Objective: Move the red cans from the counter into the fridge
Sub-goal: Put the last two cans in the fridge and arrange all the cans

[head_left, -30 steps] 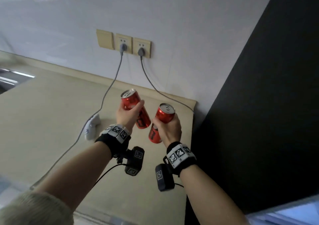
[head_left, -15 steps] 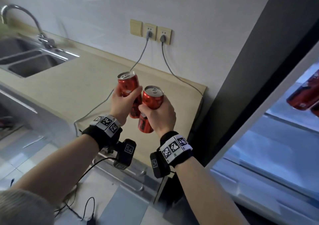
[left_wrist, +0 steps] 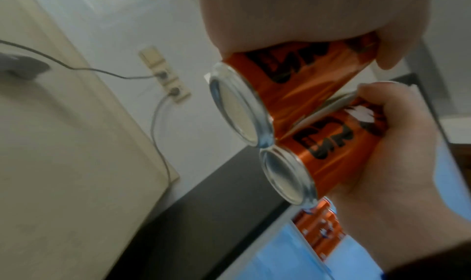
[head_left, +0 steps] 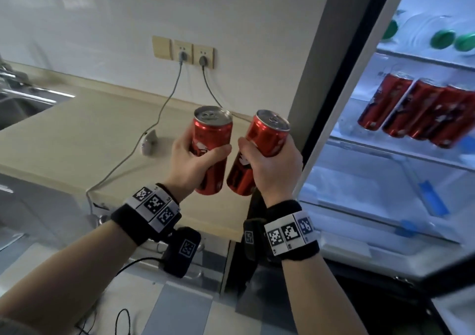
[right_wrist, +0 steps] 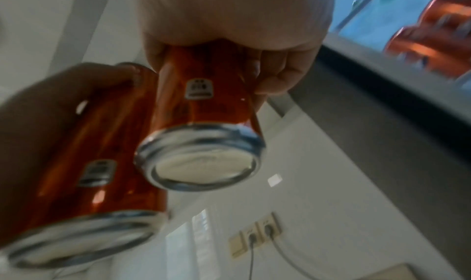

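- The left hand [head_left: 191, 165] has its fingers and thumb curled round the middle of one red can [head_left: 211, 149], held upright above the counter's near edge.
- The right hand [head_left: 272, 170] wraps another red can [head_left: 259, 152] the same way; this can tilts, its top leaning toward the fridge.
- In the left wrist view the two cans' bottom rims sit just beside each other; whether they touch cannot be told.
- Both cans are off the beige counter [head_left: 77, 134] and outside the fridge.
- A small white device [head_left: 148, 143] lies on the counter, its cable running up to a wall socket [head_left: 191, 54].
- To the right the fridge [head_left: 401, 170] stands open; a row of red cans [head_left: 416, 111] already lies on its middle shelf, with green-capped bottles [head_left: 442, 38] on the shelf above.
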`<state>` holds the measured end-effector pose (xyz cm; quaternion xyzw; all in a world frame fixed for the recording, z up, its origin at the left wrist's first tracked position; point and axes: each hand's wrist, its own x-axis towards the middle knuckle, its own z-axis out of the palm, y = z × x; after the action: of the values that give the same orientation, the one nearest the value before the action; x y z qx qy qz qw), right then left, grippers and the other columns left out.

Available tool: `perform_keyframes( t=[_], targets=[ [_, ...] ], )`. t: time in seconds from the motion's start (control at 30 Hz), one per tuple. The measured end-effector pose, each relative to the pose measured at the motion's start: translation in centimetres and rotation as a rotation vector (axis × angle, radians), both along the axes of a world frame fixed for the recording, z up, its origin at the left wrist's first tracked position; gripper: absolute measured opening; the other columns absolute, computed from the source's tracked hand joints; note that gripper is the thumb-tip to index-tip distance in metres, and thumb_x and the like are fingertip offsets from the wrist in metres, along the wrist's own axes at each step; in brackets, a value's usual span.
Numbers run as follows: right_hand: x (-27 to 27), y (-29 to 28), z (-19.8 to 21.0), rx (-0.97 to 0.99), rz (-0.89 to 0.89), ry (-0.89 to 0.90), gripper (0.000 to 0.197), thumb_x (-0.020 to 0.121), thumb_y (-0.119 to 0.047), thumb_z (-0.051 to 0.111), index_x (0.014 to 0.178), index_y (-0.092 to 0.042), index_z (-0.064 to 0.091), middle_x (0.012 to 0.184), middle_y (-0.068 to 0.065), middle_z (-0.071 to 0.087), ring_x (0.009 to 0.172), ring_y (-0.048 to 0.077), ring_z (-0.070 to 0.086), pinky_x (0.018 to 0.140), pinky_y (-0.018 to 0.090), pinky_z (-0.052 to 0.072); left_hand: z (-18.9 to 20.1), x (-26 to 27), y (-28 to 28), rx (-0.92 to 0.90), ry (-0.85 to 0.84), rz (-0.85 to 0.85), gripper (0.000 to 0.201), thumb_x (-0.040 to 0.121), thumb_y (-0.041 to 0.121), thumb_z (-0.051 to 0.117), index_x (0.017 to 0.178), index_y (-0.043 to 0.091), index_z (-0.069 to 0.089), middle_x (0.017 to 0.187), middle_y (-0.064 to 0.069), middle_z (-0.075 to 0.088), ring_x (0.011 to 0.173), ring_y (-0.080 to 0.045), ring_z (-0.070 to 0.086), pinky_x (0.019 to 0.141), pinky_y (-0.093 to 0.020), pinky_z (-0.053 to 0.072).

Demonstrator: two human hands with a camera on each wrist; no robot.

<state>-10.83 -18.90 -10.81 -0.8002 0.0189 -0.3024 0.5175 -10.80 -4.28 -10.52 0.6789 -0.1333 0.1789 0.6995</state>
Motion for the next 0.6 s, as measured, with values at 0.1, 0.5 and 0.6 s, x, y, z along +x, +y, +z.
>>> perform_keyframes(
  t=[0.1,0.5,0.6],
  targets=[
    [-1.3,-3.3,1.0,0.005,-0.135,-0.037,0.048,0.055,-0.066,0.060,0.086,-0.030,0.061,0.079,-0.015,0.062,0.076,0.006,0.060,0.076,0.021,0.045,1.2,-1.1,-3.1,0.006,-0.043,-0.169,0.043,0.057,0.035,0.073,0.096,0.028,0.059,0.079,0.019,0.070,0.077,0.004,0.065,0.070,-0.013,0.052],
    [-1.9,-19.6,3.3,0.078,-0.547,-0.130,0.055,0.050,-0.067,0.056,0.081,-0.023,0.060,0.070,-0.013,0.057,0.067,0.007,0.055,0.069,0.021,0.041,2.9,-1.0,-17.9,-0.075,-0.087,-0.432,0.034,0.056,0.029,0.077,0.086,0.027,0.061,0.068,0.015,0.067,0.065,0.003,0.062,0.065,-0.012,0.049],
    [-0.6,-23.7,4.1,0.043,-0.563,-0.163,0.056,0.056,-0.063,0.062,0.092,-0.019,0.065,0.078,-0.014,0.059,0.074,0.005,0.055,0.073,0.017,0.039,3.0,0.0,-22.1,-0.097,-0.087,-0.435,0.035,0.057,0.026,0.080,0.086,0.029,0.061,0.069,0.017,0.068,0.066,0.004,0.063,0.066,-0.013,0.051]
  ],
)
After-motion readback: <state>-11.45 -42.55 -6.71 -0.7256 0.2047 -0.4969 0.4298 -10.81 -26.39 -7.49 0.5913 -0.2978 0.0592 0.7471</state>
